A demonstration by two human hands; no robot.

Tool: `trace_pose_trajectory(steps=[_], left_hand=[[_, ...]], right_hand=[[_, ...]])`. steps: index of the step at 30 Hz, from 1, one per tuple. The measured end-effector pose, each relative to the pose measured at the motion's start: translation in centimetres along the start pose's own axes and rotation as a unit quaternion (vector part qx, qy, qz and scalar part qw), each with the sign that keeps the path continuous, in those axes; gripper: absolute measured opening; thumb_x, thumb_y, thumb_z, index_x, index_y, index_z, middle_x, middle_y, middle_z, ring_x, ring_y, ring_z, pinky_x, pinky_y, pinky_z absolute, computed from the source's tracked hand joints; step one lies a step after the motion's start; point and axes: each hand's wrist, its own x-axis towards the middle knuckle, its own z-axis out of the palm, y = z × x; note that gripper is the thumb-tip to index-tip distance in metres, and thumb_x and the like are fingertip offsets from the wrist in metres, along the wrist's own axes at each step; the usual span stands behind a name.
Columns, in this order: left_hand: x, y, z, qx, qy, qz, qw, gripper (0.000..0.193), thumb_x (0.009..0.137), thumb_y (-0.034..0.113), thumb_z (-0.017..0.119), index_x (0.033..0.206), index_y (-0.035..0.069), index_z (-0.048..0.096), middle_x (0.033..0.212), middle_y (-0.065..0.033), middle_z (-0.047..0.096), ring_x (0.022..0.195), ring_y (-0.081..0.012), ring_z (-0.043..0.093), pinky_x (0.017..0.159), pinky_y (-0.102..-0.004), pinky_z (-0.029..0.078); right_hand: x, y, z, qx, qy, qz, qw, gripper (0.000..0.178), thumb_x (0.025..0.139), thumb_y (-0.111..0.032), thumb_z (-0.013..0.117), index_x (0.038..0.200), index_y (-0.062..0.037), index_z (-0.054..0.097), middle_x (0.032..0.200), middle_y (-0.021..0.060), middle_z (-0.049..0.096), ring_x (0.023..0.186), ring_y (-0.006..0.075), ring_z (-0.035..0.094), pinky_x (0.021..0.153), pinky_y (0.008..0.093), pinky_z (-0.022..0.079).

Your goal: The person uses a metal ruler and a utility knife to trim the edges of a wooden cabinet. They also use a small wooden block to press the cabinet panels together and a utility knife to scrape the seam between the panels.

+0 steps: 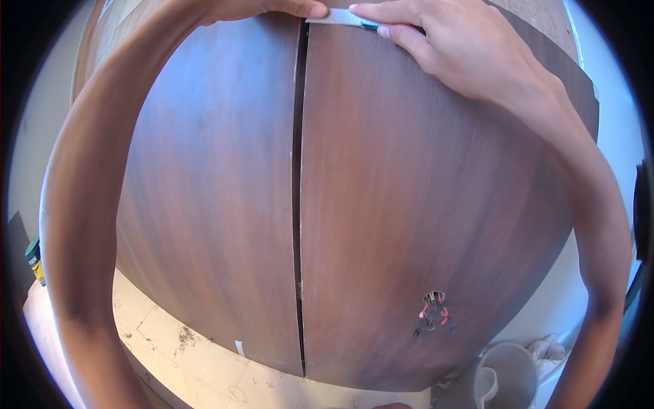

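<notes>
Two tall brown wood-grain panels, the left one (211, 157) and the right one (409, 170), stand side by side with a narrow dark gap (298, 170) between them. Across the gap's top lies a pale white strip (334, 17) with a dark green edge at its right end. My left hand (272, 7) reaches over from the left, a fingertip touching the strip's left end; the upper frame edge cuts off its other fingers. My right hand (449, 44) pinches the strip's right end between thumb and fingers. What the dark green edge belongs to is mostly hidden.
Red and black wires (434, 315) poke from a hole low in the right panel. A grey bucket (507, 375) with a white item inside stands at lower right. Dirty pale floor tiles (184, 337) show below. A green and yellow can (34, 259) is at far left.
</notes>
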Motion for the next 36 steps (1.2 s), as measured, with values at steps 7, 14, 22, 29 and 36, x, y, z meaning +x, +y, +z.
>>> trace_pose_trajectory(steps=[7, 14, 22, 29, 36], left_hand=[[0.6, 0.3, 0.8, -0.019, 0.000, -0.027, 0.999, 0.120, 0.074, 0.071, 0.083, 0.160, 0.001, 0.038, 0.156, -0.0340, 0.045, 0.148, -0.0491, 0.040, 0.121, -0.0598, 0.034], [-0.9, 2.8, 0.0, 0.000, 0.000, -0.039, 0.999, 0.126, 0.070, 0.069, 0.088, 0.161, -0.001, 0.036, 0.155, -0.0354, 0.045, 0.146, -0.0500, 0.042, 0.120, -0.0587, 0.036], [0.0, 0.7, 0.5, 0.019, -0.027, -0.001, 0.999, 0.128, 0.070, 0.067, 0.089, 0.161, -0.003, 0.033, 0.155, -0.0363, 0.045, 0.146, -0.0489, 0.043, 0.120, -0.0586, 0.036], [-0.3, 1.2, -0.1, 0.045, -0.012, -0.034, 0.998, 0.129, 0.069, 0.068, 0.089, 0.160, -0.003, 0.033, 0.152, -0.0367, 0.047, 0.144, -0.0480, 0.045, 0.118, -0.0586, 0.038], [-0.3, 0.7, 1.5, 0.060, -0.022, 0.020, 0.998, 0.136, 0.067, 0.070, 0.089, 0.162, -0.005, 0.027, 0.156, -0.0364, 0.042, 0.148, -0.0475, 0.040, 0.121, -0.0578, 0.035]], right_hand=[[0.4, -0.7, -0.8, 0.013, -0.037, 0.043, 0.998, 0.037, 0.103, -0.013, 0.053, 0.134, -0.0047, 0.071, 0.093, 0.0210, 0.078, 0.078, 0.0329, 0.076, 0.081, 0.0433, 0.062], [-1.4, -1.7, -0.1, -0.013, 0.028, -0.019, 0.999, 0.038, 0.102, -0.013, 0.053, 0.135, -0.0050, 0.070, 0.093, 0.0211, 0.078, 0.078, 0.0361, 0.076, 0.079, 0.0465, 0.061], [-1.8, -1.5, 0.5, -0.042, 0.028, -0.051, 0.997, 0.040, 0.101, -0.010, 0.052, 0.137, -0.0075, 0.069, 0.082, 0.0208, 0.075, 0.068, 0.0349, 0.073, 0.071, 0.0458, 0.061], [-0.4, -2.6, -1.7, -0.006, -0.070, 0.053, 0.996, 0.039, 0.102, -0.010, 0.052, 0.137, -0.0073, 0.069, 0.077, 0.0204, 0.074, 0.060, 0.0323, 0.070, 0.064, 0.0431, 0.060], [-1.6, -1.9, -1.1, 0.014, -0.055, -0.029, 0.998, 0.037, 0.104, -0.013, 0.054, 0.137, -0.0091, 0.070, 0.080, 0.0207, 0.075, 0.068, 0.0346, 0.074, 0.070, 0.0439, 0.062]])
